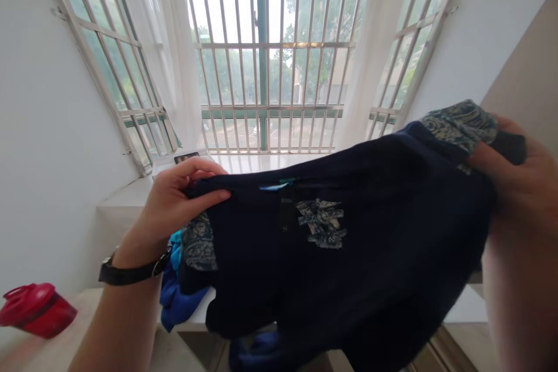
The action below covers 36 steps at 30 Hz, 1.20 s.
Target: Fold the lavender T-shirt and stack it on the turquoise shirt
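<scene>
I hold up a dark navy garment (pixel 357 244) with patterned blue-grey sleeve trim and a small patterned patch on its front. My left hand (pixel 176 200), with a black watch on its wrist, pinches the garment's left shoulder. My right hand (pixel 518 177) grips the right shoulder near the patterned cuff (pixel 462 122). The cloth hangs spread between both hands, in front of the window sill. Bright blue clothing (pixel 176 302) lies bunched below the left side, partly hidden by the garment.
A red lidded container (pixel 37 309) stands on the wooden surface at lower left. A white sill (pixel 244 163) runs under the barred bay window (pixel 268 58), with a small dark device (pixel 186 157) on it. White walls close in on both sides.
</scene>
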Each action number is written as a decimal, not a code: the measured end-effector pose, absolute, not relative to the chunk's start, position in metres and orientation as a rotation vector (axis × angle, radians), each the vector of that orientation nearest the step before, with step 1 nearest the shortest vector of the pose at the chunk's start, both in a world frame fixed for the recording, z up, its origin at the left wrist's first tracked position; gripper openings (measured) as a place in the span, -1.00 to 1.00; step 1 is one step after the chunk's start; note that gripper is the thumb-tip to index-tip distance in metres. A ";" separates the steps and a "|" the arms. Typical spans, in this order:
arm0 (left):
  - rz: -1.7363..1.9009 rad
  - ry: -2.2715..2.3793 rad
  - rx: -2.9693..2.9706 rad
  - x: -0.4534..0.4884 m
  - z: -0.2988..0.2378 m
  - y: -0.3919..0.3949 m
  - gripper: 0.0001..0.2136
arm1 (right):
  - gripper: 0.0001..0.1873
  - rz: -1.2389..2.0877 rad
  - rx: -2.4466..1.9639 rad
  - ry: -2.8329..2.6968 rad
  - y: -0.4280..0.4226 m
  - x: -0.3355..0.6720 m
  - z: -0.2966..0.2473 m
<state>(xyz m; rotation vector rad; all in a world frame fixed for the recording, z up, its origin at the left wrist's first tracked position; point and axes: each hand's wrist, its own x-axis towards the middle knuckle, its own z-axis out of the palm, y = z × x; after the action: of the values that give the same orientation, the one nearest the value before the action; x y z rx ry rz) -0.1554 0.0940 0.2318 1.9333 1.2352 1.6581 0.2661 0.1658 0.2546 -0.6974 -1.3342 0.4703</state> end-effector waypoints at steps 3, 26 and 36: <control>1.574 1.576 2.307 -0.161 0.252 0.149 -0.73 | -0.53 0.446 -0.821 -1.325 0.209 0.255 0.251; 0.097 1.890 2.292 -0.053 -0.027 0.262 -0.26 | -0.19 0.050 -1.798 -2.418 0.272 0.203 -0.048; 0.234 2.054 2.338 -0.046 -0.021 0.283 -0.34 | -0.26 0.052 -1.678 -2.417 0.317 0.196 -0.040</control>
<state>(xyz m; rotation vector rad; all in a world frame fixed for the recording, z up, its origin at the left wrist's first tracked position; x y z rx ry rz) -0.0464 0.2827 -0.0209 2.3379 2.0542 0.2343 0.1961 0.3167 -0.0401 -1.6782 -2.4170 0.0518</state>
